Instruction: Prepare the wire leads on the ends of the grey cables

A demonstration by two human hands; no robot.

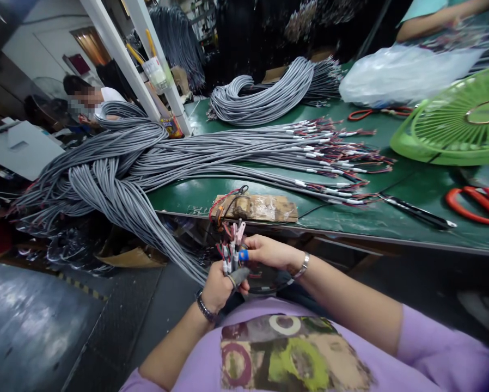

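Observation:
Over my lap, just below the table edge, my left hand is closed around a bunch of grey cables whose white-sleeved, coloured wire ends point up. A grey cover is on its thumb. Against the right side of the bunch is my right hand, fingers bent together, with blue tape round one finger. What its fingertips pinch is hidden by the wires. A pale pink piece sticks up among the wire ends; its kind is unclear. From the left, a long grey cable bundle hangs down towards my left hand.
Many grey cables lie across the green table, stripped ends rightward. A wooden block sits at the front edge. Rightward are a black-handled tool, orange-handled scissors and a green fan. Other people work behind.

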